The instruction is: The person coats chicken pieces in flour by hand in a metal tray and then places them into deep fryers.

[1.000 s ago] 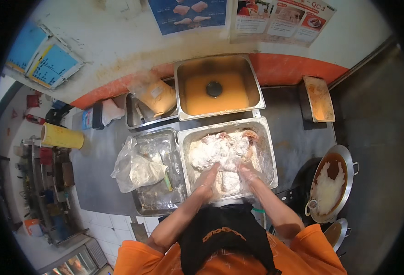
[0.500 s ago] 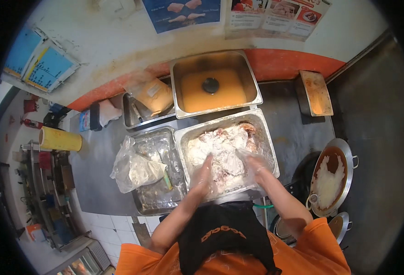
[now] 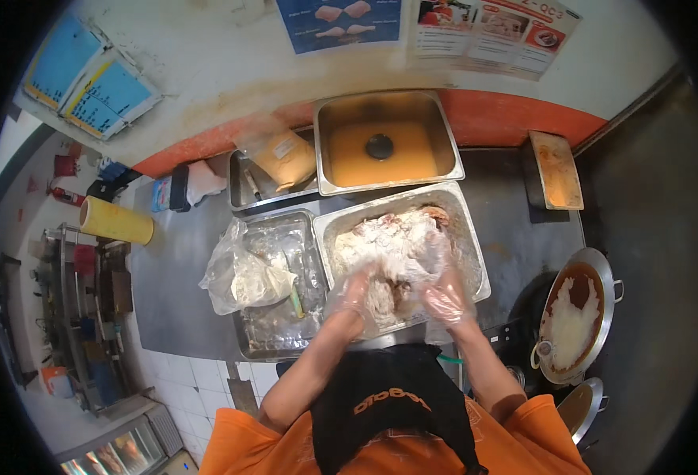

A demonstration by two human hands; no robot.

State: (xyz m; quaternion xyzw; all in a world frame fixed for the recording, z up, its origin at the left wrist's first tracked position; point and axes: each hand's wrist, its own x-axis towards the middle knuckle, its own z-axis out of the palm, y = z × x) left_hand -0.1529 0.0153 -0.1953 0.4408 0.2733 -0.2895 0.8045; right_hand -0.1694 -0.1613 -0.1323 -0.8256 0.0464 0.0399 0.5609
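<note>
Left hand [image 3: 358,294] and right hand [image 3: 446,294], both in clear thin gloves, are spread wide and pressed into the floured meat pieces [image 3: 392,253] heaped in the steel pan [image 3: 476,261] at the front of the surface [image 3: 175,269]. Neither hand grips a single piece; fingers are splayed over the pile.

Judgement: coating goes best with hands kept low inside the pan walls, lifting and folding toward the middle so flour does not spill.

Clearances: the pan's near rim sits just before the person's apron. A foil-lined tray [image 3: 278,317] holding a plastic bag [image 3: 242,273] touches its left side; a lidded pan [image 3: 385,142] stands just behind. Bare surface lies to the right, before the pot of liquid [image 3: 574,313].
</note>
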